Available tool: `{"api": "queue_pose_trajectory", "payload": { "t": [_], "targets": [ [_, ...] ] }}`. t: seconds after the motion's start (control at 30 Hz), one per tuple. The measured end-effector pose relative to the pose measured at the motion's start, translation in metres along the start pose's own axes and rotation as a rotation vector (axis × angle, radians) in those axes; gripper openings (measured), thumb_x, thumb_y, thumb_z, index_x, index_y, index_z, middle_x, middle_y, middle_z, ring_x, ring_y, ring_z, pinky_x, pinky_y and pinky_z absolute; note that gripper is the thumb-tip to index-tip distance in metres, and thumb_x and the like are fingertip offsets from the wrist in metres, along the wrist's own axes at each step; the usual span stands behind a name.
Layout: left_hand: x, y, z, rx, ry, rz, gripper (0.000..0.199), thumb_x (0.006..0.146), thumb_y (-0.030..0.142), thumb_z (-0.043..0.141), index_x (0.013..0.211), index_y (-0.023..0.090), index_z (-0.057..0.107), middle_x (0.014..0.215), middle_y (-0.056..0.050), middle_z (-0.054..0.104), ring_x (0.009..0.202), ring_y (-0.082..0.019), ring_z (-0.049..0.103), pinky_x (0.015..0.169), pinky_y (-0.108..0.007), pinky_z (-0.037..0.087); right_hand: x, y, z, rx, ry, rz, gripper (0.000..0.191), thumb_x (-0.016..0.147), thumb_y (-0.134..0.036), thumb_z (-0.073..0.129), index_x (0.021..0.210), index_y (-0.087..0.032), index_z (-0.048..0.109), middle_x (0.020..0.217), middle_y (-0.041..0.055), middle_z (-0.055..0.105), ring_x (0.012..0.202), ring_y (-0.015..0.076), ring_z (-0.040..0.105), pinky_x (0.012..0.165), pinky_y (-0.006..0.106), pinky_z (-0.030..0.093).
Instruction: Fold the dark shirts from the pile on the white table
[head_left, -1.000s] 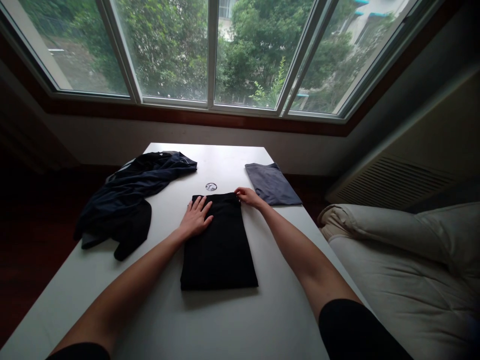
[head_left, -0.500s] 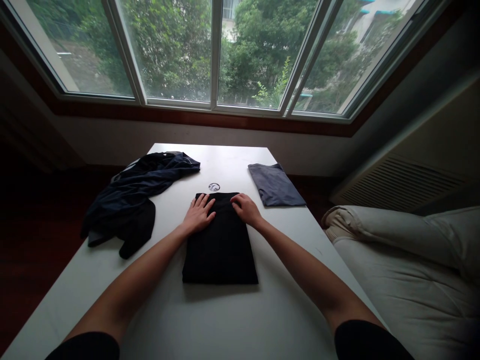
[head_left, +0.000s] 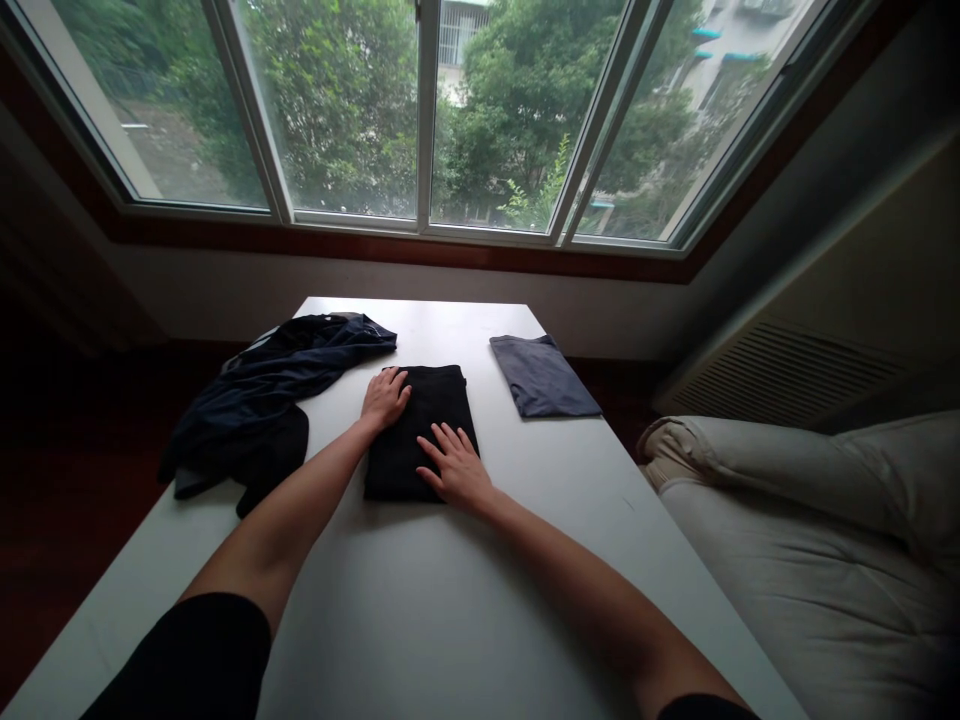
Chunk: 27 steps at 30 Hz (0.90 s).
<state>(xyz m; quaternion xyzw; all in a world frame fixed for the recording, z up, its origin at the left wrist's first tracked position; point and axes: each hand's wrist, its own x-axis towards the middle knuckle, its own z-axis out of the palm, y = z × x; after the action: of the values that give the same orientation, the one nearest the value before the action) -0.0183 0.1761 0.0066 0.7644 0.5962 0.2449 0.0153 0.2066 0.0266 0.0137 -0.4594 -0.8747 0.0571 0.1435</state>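
Note:
A folded black garment (head_left: 439, 395) lies flat as a neat rectangle on the white table (head_left: 420, 610). My left hand (head_left: 385, 397) rests on its far left edge, fingers stretched forward. Spread across its near right part is my right hand (head_left: 456, 467), palm down on the cloth. Neither hand grips anything. What kind of garment the black one is, I cannot tell.
A crumpled heap of dark navy and black clothing (head_left: 277, 390) hangs over the table's left edge. At the far right edge lies a folded grey garment (head_left: 544, 376). A pale sofa (head_left: 810, 540) stands right of the table, and a window (head_left: 360, 120) rises behind.
The black garment has slid away from me and now covers the spot with the round emblem on the table. My right hand has come from its far right corner to its near right part.

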Motion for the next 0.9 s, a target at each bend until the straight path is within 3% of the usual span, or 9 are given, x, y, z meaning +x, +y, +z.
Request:
{"api": "queue_pose_trajectory", "payload": {
  "t": [0.13, 0.23, 0.37, 0.5, 0.7, 0.9],
  "targets": [
    [-0.020, -0.001, -0.013, -0.103, 0.131, -0.104, 0.042, 0.101, 0.033, 0.046, 0.136, 0.017, 0.063, 0.144, -0.013, 0.060, 0.134, -0.027, 0.053, 0.119, -0.043, 0.037, 0.018, 0.017, 0.000, -0.017, -0.032, 0.026, 0.065, 0.105, -0.063, 0.042, 0.161, -0.031, 0.041, 0.171, 0.0061, 0.026, 0.160, 0.0293, 0.019, 0.129, 0.052, 0.012],
    [-0.047, 0.001, -0.028, -0.162, 0.122, -0.208, 0.038, 0.098, 0.031, 0.049, 0.129, 0.018, 0.067, 0.126, -0.012, 0.069, 0.119, -0.027, 0.061, 0.110, -0.042, 0.044, 0.035, 0.030, 0.001, -0.021, -0.039, 0.048, 0.064, 0.105, -0.062, 0.043, 0.161, -0.031, 0.041, 0.171, 0.0061, 0.026, 0.159, 0.0285, 0.020, 0.130, 0.051, 0.013],
    [-0.094, 0.011, -0.051, -0.327, -0.030, -0.318, 0.036, 0.098, 0.036, 0.049, 0.123, 0.024, 0.071, 0.091, -0.003, 0.073, 0.085, -0.021, 0.066, 0.085, -0.033, 0.051, 0.045, 0.041, 0.004, 0.018, -0.010, 0.048, 0.063, 0.104, -0.060, 0.048, 0.159, -0.030, 0.043, 0.170, 0.0077, 0.031, 0.158, 0.0283, 0.023, 0.129, 0.051, 0.015],
    [-0.128, 0.020, -0.072, -0.569, -0.164, -0.305, 0.043, 0.095, 0.046, 0.052, 0.128, 0.025, 0.069, 0.080, 0.001, 0.067, 0.069, -0.017, 0.060, 0.068, -0.028, 0.046, 0.039, 0.043, 0.005, 0.078, 0.042, 0.000, 0.060, 0.103, -0.055, 0.052, 0.156, -0.026, 0.049, 0.166, 0.0105, 0.038, 0.157, 0.0289, 0.028, 0.129, 0.054, 0.018],
    [-0.139, 0.015, -0.095, -0.758, -0.411, -0.212, 0.046, 0.089, 0.050, 0.060, 0.121, 0.021, 0.075, 0.084, -0.002, 0.070, 0.073, -0.016, 0.060, 0.068, -0.026, 0.045, 0.032, 0.045, 0.003, 0.159, 0.063, -0.019, 0.052, 0.103, -0.049, 0.056, 0.151, -0.027, 0.055, 0.162, 0.0102, 0.044, 0.155, 0.0281, 0.032, 0.128, 0.055, 0.020],
    [-0.143, 0.019, -0.099, -0.548, -0.426, -0.190, 0.037, 0.092, 0.049, 0.056, 0.103, 0.024, 0.080, 0.074, 0.001, 0.069, 0.065, -0.017, 0.058, 0.062, -0.027, 0.041, 0.031, 0.053, 0.002, 0.267, 0.089, 0.011, 0.043, 0.102, -0.041, 0.060, 0.142, -0.026, 0.063, 0.155, 0.0109, 0.053, 0.152, 0.0277, 0.038, 0.127, 0.057, 0.023]
  ]
}}
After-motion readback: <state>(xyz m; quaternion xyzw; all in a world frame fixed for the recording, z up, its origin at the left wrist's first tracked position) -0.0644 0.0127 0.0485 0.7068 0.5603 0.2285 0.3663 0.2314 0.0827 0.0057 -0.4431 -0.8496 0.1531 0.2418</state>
